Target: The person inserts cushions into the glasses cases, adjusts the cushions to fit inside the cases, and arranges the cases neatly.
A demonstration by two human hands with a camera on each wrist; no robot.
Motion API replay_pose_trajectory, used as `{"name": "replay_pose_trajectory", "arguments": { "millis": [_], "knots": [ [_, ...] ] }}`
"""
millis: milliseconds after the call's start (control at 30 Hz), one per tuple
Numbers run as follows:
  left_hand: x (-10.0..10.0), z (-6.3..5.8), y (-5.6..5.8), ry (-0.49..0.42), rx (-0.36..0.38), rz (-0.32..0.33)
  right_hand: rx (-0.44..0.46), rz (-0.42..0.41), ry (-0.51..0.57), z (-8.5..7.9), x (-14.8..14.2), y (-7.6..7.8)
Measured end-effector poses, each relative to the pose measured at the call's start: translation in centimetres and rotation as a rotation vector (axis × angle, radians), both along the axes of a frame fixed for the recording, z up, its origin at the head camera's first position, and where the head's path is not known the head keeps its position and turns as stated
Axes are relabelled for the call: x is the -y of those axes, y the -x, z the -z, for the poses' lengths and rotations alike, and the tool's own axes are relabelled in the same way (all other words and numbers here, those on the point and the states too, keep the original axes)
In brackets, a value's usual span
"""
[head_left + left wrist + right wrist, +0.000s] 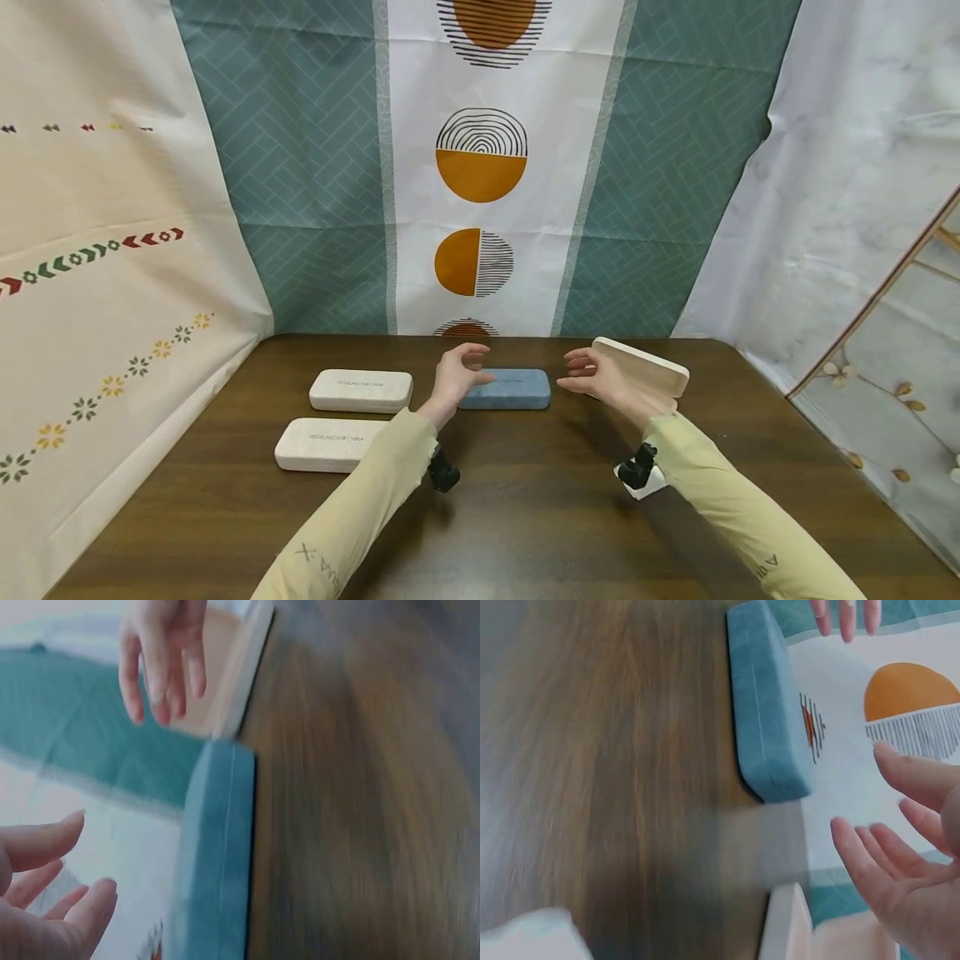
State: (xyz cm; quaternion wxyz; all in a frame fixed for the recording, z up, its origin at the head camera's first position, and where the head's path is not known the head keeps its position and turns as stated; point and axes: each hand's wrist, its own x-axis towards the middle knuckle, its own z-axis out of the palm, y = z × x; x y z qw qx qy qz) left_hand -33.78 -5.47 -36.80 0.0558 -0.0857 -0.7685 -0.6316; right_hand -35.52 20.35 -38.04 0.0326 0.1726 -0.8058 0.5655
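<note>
A closed blue glasses case (521, 393) lies flat towards the back of the table, with lettering on its lid. My left hand (454, 379) hovers at its left end, fingers and thumb apart and nothing between them. To the right of the case is my right hand (602, 380), its fingers loosely bent and holding nothing. Behind that hand stands a white glasses case (652, 372) with its lid raised and a pale beige lining; the hand and forearm hide part of it. Both wrist views show the blue case (221, 847) untouched on the table.
Two closed white glasses cases, a back one (361, 392) and a front one (322, 444), lie on the left; my left sleeve covers the front one's end. A small white item (654, 484) lies under my right wrist. A patterned curtain (322, 167) hangs behind the table.
</note>
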Motion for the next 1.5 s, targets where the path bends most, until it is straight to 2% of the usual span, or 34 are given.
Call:
{"name": "replay_pose_trajectory", "arguments": {
  "millis": [100,233,467,600,733,833,1100,1233,1367,1500],
  "knots": [
    [-1.6,-0.2,-0.8,-0.032,-0.026,0.084,-0.024,-0.035,0.025,-0.3,-1.3,-0.7],
    [-3.9,0.0,-1.9,-0.065,-0.042,0.187,-0.092,-0.045,-0.043,-0.8,-3.3,-1.7],
    [-8.2,1.9,-4.2,-0.096,0.029,0.35,-0.15,-0.059,-0.044,-0.9,-7.5,-3.5],
    [-9.8,2.9,-5.2,-0.093,0.055,0.404,-0.178,-0.028,-0.06,-0.5,-10.2,-4.5],
    [-10.7,3.8,-5.5,-0.066,0.061,0.397,-0.177,0.004,-0.085,-0.2,-12.3,-4.9],
    [-11.6,4.3,-5.4,-0.029,0.067,0.369,-0.136,0.024,-0.107,0.2,-13.6,-4.9],
    [-13.8,4.7,-5.6,0.123,0.123,0.287,-0.03,0.052,-0.205,1.2,-16.1,-4.9],
    [-14.5,4.8,-5.7,0.149,0.149,0.24,0.021,-0.024,-0.254,1.6,-16.8,-4.6],
    [-15.3,5.0,-5.7,0.148,0.157,0.237,0.058,-0.111,-0.293,2.1,-17.4,-4.3],
    [-16.0,5.2,-5.6,0.157,0.163,0.235,0.044,-0.154,-0.376,2.3,-17.7,-4.3]
  ]
}}
